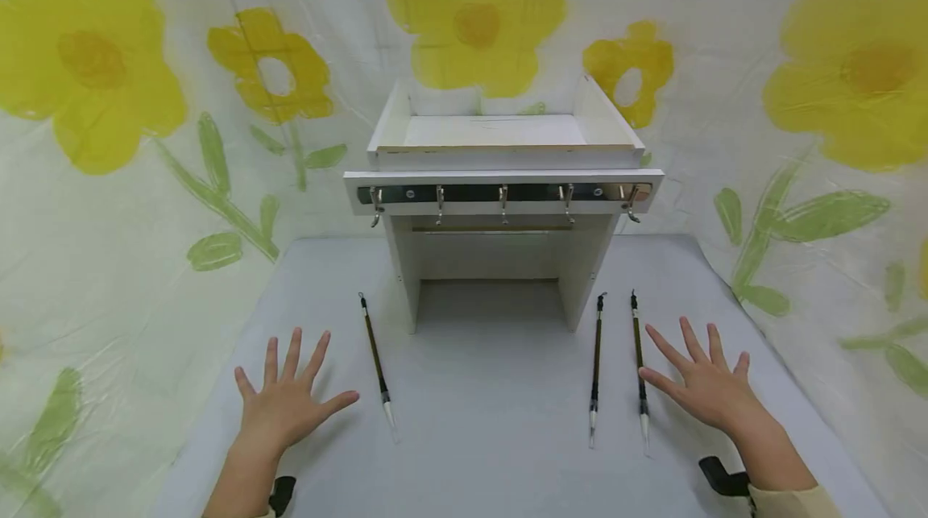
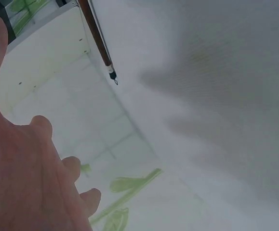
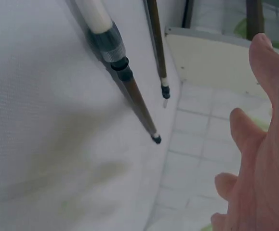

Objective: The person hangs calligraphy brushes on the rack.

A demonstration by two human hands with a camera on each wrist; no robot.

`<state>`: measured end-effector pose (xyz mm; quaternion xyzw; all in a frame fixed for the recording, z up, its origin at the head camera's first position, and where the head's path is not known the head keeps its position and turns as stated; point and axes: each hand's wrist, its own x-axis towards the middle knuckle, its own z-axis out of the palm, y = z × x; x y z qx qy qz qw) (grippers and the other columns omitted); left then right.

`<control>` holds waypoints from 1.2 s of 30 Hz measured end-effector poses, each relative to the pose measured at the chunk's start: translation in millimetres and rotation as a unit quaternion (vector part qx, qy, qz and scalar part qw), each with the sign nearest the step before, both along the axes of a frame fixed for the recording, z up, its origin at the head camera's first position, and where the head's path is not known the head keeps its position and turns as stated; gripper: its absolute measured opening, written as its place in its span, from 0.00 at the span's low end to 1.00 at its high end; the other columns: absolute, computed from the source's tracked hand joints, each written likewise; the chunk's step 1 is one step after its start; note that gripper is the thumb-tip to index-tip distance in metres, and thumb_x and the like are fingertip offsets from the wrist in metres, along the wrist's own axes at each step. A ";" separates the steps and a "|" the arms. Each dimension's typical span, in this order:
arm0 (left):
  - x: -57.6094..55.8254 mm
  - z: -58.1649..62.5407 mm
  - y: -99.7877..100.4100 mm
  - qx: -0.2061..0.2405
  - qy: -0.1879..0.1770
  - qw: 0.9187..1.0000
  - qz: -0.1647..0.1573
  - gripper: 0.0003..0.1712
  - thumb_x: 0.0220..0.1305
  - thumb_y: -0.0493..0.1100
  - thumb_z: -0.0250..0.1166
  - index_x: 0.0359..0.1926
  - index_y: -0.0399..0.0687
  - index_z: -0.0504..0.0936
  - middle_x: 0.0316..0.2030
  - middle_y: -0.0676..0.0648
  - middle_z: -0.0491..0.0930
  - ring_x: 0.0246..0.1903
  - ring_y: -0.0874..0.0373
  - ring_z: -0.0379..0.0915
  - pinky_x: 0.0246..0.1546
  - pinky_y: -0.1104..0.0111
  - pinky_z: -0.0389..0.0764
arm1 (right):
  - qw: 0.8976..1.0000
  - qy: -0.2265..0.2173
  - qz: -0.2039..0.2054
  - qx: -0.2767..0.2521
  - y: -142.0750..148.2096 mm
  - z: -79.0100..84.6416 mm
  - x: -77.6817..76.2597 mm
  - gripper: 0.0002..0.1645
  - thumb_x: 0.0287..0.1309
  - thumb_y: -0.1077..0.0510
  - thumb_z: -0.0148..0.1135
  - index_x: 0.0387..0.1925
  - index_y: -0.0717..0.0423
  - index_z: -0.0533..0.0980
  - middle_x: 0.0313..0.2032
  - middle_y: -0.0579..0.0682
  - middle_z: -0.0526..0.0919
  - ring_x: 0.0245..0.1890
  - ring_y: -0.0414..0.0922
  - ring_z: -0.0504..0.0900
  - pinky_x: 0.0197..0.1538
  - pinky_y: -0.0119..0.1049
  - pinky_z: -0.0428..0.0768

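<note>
My left hand point(image 1: 279, 409) hovers over the left of the table with fingers spread, holding nothing. A writing brush point(image 1: 374, 349) lies just right of it, white tip toward me; its handle end point(image 2: 98, 38) shows in the left wrist view. On the right, my right hand point(image 1: 706, 389) is spread too, empty above the table. Its thumb overlaps the nearer of two more brushes in the head view, the right-hand brush point(image 1: 640, 365). Left of that lies another brush point(image 1: 597, 365), roughly parallel. In the right wrist view both brushes point(image 3: 139, 103) lie beside the hand.
A white shelf unit point(image 1: 496, 157) stands at the back centre, with a metal rail of several hooks point(image 1: 503, 194) across its front and an open space below. The table point(image 1: 493, 421) is white. Behind hangs a sheet point(image 1: 348, 18) with yellow flowers.
</note>
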<state>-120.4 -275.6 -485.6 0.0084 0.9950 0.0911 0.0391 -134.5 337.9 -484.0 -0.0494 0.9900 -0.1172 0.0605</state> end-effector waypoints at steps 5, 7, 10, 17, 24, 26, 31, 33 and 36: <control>-6.0 5.2 0.1 0.006 0.014 1.000 -0.011 0.63 0.55 0.85 0.53 0.81 0.68 0.35 0.80 0.39 0.26 0.76 0.30 0.17 0.58 0.21 0.20 | 1.000 -0.002 0.000 -0.011 3.1 7.1 0.3 0.50 0.66 0.25 0.49 0.80 0.26 0.38 0.79 0.66 0.33 0.73 0.76 0.23 0.55 0.88 0.29; -12.0 9.3 3.3 0.019 0.019 0.999 -0.025 0.63 0.56 0.83 0.55 0.81 0.67 0.34 0.80 0.41 0.24 0.76 0.31 0.16 0.58 0.21 0.22 | 1.000 -0.008 -0.001 -0.024 6.0 11.2 0.7 0.51 0.67 0.25 0.50 0.80 0.27 0.37 0.79 0.68 0.35 0.73 0.77 0.25 0.55 0.88 0.33; -24.9 16.2 11.8 0.067 0.021 0.996 -0.061 0.63 0.59 0.78 0.58 0.81 0.66 0.33 0.80 0.43 0.23 0.77 0.33 0.17 0.59 0.20 0.26 | 0.997 -0.020 0.007 -0.072 11.1 17.3 -0.4 0.51 0.68 0.29 0.52 0.81 0.32 0.39 0.78 0.71 0.40 0.72 0.80 0.32 0.56 0.87 0.41; -60.3 31.1 34.1 0.279 -0.019 0.948 -0.151 0.58 0.71 0.57 0.61 0.80 0.63 0.24 0.80 0.47 0.19 0.78 0.38 0.13 0.63 0.23 0.30 | 0.975 -0.046 0.037 -0.212 20.7 14.3 -12.6 0.46 0.71 0.39 0.57 0.80 0.48 0.50 0.76 0.67 0.57 0.67 0.70 0.69 0.55 0.64 0.77; -97.8 37.5 49.1 0.411 -0.056 0.886 -0.208 0.53 0.77 0.57 0.52 0.77 0.68 0.18 0.79 0.50 0.15 0.77 0.37 0.15 0.66 0.25 0.34 | 0.949 -0.058 0.008 -0.309 26.6 -0.9 -24.5 0.45 0.65 0.51 0.68 0.75 0.62 0.59 0.66 0.73 0.69 0.56 0.65 0.82 0.37 0.37 0.87; -110.3 35.5 53.3 0.460 -0.067 0.861 -0.209 0.51 0.77 0.63 0.49 0.76 0.74 0.17 0.78 0.53 0.14 0.77 0.34 0.18 0.65 0.24 0.37 | 0.941 -0.078 -0.014 -0.328 26.2 -3.5 -27.4 0.47 0.64 0.52 0.69 0.75 0.63 0.58 0.66 0.74 0.69 0.55 0.65 0.82 0.38 0.39 0.87; -136.9 30.1 65.3 0.571 -0.097 0.790 -0.201 0.45 0.73 0.71 0.44 0.73 0.89 0.20 0.78 0.61 0.14 0.78 0.35 0.22 0.66 0.25 0.39 | 0.926 -0.116 -0.074 -0.352 17.7 -12.9 -34.9 0.53 0.63 0.52 0.70 0.78 0.64 0.51 0.68 0.77 0.63 0.55 0.63 0.82 0.43 0.45 0.87; -143.5 28.8 68.5 0.593 -0.102 0.774 -0.198 0.43 0.72 0.73 0.43 0.74 0.91 0.23 0.78 0.62 0.15 0.78 0.37 0.19 0.66 0.24 0.39 | 0.926 -0.121 -0.093 -0.346 11.4 -18.9 -37.3 0.55 0.62 0.51 0.71 0.78 0.63 0.50 0.68 0.78 0.62 0.54 0.63 0.82 0.44 0.45 0.87; -148.7 26.8 70.1 0.614 -0.107 0.759 -0.188 0.41 0.70 0.76 0.42 0.73 0.94 0.26 0.77 0.63 0.14 0.78 0.41 0.13 0.65 0.23 0.38 | 0.925 -0.123 -0.114 -0.340 0.2 -30.3 -39.2 0.56 0.59 0.51 0.73 0.78 0.62 0.50 0.68 0.77 0.62 0.57 0.64 0.80 0.44 0.44 0.87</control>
